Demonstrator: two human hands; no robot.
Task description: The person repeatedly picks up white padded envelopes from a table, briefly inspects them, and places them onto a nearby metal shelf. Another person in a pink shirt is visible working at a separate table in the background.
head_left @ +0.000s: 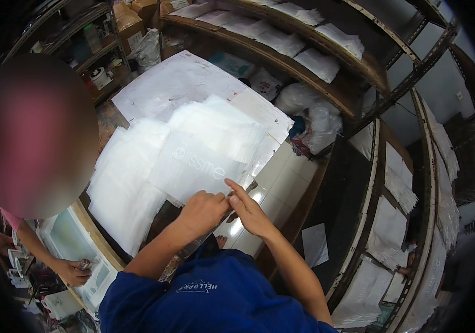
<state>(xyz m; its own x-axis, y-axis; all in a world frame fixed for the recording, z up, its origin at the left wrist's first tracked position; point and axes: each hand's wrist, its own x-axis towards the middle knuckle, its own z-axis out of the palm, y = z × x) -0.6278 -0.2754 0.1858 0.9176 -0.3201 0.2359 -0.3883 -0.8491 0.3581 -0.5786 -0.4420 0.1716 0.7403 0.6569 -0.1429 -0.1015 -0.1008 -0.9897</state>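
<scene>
Translucent white plastic bags lie fanned out in overlapping stacks (129,177) on a table. The top sheet, a frosted plastic bag (193,166) with white printing, lies nearest me. At its near edge my left hand (201,213) has its fingers curled closed; whether they pinch anything is hidden. My right hand (250,213) is beside it by the sheet's near right corner. Its index finger is stretched out toward the sheet, and its other fingers are partly hidden where the two hands meet.
A white board (184,77) lies behind the stacks. At left, a co-worker's hand (75,272) rests on a wood-framed screen (96,244). Racks with plastic sheets (318,64) stand at the back and right. Clear bags (318,119) sit under the back shelf.
</scene>
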